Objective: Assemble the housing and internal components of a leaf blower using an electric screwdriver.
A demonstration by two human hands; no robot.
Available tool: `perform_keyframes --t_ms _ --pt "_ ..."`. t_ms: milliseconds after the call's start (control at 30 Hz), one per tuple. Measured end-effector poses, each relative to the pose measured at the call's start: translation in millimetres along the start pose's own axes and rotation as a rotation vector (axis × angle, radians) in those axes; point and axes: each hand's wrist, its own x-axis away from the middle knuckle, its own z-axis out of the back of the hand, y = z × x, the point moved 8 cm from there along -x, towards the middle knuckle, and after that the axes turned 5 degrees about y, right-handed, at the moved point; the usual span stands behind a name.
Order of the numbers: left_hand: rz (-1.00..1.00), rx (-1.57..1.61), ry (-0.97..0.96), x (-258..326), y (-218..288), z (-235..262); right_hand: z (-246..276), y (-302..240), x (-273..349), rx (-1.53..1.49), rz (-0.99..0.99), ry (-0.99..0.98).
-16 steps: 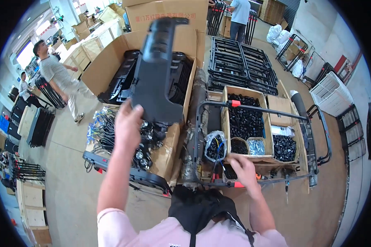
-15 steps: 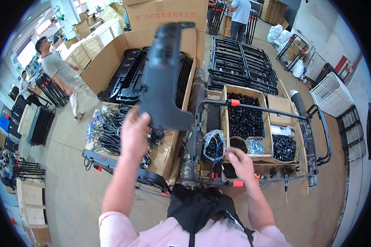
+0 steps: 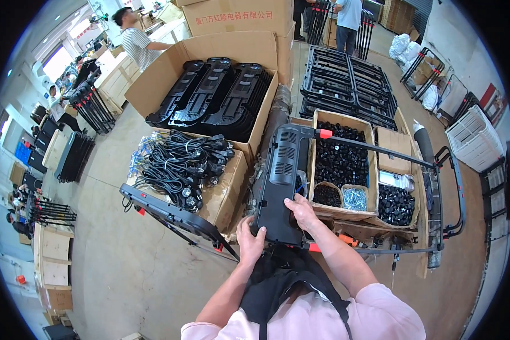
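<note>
A long black plastic cover [image 3: 279,198] with vent slots lies lengthwise in front of me, over the left end of a black tubular frame [image 3: 379,148] with red clips. My left hand [image 3: 251,241] grips the cover's near left edge, thumb toward its face. At its right edge, my right hand [image 3: 301,212] has the thumb on top and the fingers curled, partly hidden. Beneath the cover, the frame's left side is out of sight. Further left, a large carton [image 3: 209,42] contains several stacked black covers [image 3: 241,105] of like shape.
Black power cords [image 3: 178,164] lie heaped on a carton at left, beside another frame with a black panel [image 3: 175,212]. Wooden bins on the right hold black knobs [image 3: 343,156] and silver screws [image 3: 354,198]. An orange-and-black power tool [image 3: 348,240] lies near them. A person [image 3: 139,42] stands far left.
The cover has come down from above the carton onto the frame's left end. My left hand moved nearer and right with it; my right hand moved left onto its edge.
</note>
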Motion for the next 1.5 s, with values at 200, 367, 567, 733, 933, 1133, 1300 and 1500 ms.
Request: perform_keyframes --t_ms 200,367,567,733,933,1133,1300,1500 --pt "0.077 0.022 -0.163 6.7 -9.4 -25.6 6.5 24.5 -22.5 0.123 -0.013 0.018" --pt "0.096 0.018 -0.161 9.6 -7.7 -20.0 -5.9 15.7 -8.8 0.093 -0.048 0.006" --pt "0.131 0.032 -0.224 10.5 -11.8 -22.7 0.0 16.3 -10.5 0.143 0.005 0.006" --pt "0.119 0.098 -0.175 -0.6 -8.3 -17.4 20.2 -20.2 1.8 0.382 -0.106 0.030" --pt "-0.369 0.013 -0.406 -32.6 122.9 -68.9 165.3 -117.8 93.0 0.178 0.181 0.484" --pt "-0.649 -0.176 -1.148 33.2 128.9 -257.5 220.5 -104.5 220.1 0.149 0.162 0.719" --pt "-1.093 -0.472 -1.522 70.8 73.3 -336.2 230.0 -26.3 309.9 0.041 0.047 0.857" --pt "-1.245 -0.632 -1.623 98.9 61.1 -352.9 247.3 100.9 343.2 -0.169 -0.191 1.015"
